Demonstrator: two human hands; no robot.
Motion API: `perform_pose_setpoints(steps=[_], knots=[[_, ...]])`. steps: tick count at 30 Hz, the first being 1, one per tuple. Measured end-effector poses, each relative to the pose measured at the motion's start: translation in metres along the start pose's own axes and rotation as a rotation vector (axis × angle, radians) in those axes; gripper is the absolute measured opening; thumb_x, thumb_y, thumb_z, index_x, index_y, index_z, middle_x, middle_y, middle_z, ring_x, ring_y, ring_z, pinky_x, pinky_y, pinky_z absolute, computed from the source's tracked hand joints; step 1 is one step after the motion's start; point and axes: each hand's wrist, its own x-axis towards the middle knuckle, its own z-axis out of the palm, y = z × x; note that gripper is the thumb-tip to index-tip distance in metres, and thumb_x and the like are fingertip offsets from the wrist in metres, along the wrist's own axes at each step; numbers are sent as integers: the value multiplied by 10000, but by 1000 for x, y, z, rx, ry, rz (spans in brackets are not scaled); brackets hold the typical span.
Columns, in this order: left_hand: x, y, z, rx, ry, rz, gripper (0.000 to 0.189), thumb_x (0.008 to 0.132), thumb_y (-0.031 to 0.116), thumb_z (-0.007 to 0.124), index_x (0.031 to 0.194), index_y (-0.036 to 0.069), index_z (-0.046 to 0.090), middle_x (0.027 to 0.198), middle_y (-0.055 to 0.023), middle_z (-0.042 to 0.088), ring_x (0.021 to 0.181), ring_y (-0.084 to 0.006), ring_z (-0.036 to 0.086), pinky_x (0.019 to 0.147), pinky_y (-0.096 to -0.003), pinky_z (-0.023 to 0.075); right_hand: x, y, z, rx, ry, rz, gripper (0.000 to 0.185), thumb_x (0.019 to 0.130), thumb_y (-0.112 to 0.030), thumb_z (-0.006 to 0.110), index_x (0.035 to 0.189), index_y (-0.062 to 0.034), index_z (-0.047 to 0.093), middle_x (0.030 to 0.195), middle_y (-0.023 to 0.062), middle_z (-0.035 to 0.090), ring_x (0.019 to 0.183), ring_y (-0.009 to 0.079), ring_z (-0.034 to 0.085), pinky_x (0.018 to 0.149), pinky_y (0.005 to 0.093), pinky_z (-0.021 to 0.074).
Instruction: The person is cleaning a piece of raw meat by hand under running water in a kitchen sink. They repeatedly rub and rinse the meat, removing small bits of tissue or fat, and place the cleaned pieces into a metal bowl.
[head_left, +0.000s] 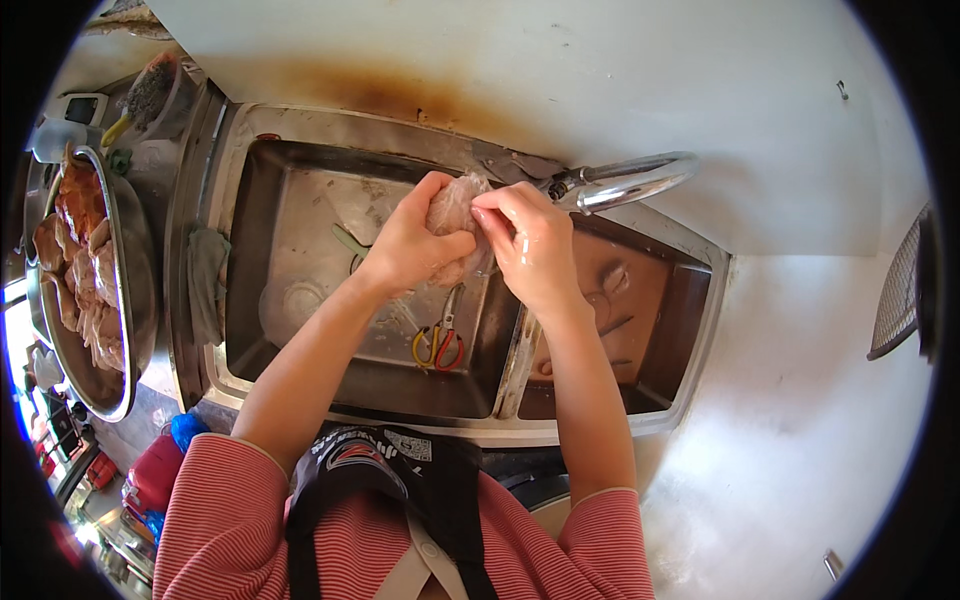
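Over the left basin of a double metal sink (517, 375), my left hand (420, 240) grips a pale, lumpy piece wrapped in clear plastic (454, 210); it looks like raw meat, though the film blurs it. My right hand (529, 232) pinches the plastic at the piece's right side between thumb and fingers. Below them, scissors (439, 345) with one yellow and one red handle lie in the left basin. A green-handled tool (349, 241) lies there too, partly hidden by my left forearm.
Reddish-brown water (630, 300) with submerged utensils fills part of the right basin. A chrome faucet (637, 184) stands behind it. At left are a grey-green cloth (207, 281), a large metal bowl (133, 300) of raw meat pieces and a plastic container (176, 97) holding a scrubber.
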Motion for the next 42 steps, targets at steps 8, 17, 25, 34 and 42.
perform_pose_setpoints(steps=[8,17,25,34,42], knots=[[-4,7,2,-236,-80,-34,423,712,26,581,1124,53,486,956,-52,560,896,-134,536,788,-272,452,1,41,3,-181,-3,312,130,890,-147,550,880,-22,582,774,162,597,706,326,593,619,398,459],[40,14,42,-568,-286,-292,339,864,294,629,1101,74,527,1023,-31,584,932,-135,565,776,-290,480,-40,41,-22,1326,204,760,365,939,-320,504,1174,-42,523,1081,42,610,996,155,578,851,310,455],[68,-5,66,-349,9,-369,415,939,391,504,947,-13,600,750,-56,583,645,-137,515,624,-286,462,-47,31,-21,1464,384,690,366,855,-161,550,1176,12,512,1123,84,593,1069,213,553,928,381,436],[19,-15,41,212,229,437,220,833,158,678,1004,21,671,787,-52,635,749,-142,610,686,-267,486,-30,20,-2,1541,508,689,399,789,-180,590,1156,-41,515,1098,86,595,1045,239,563,939,399,435],[24,-29,36,-134,353,141,164,865,132,649,942,-12,662,771,-19,606,694,-81,541,604,-215,428,-29,12,16,1633,589,687,381,755,-134,608,1118,-44,535,1076,81,604,1021,239,572,938,413,443]])
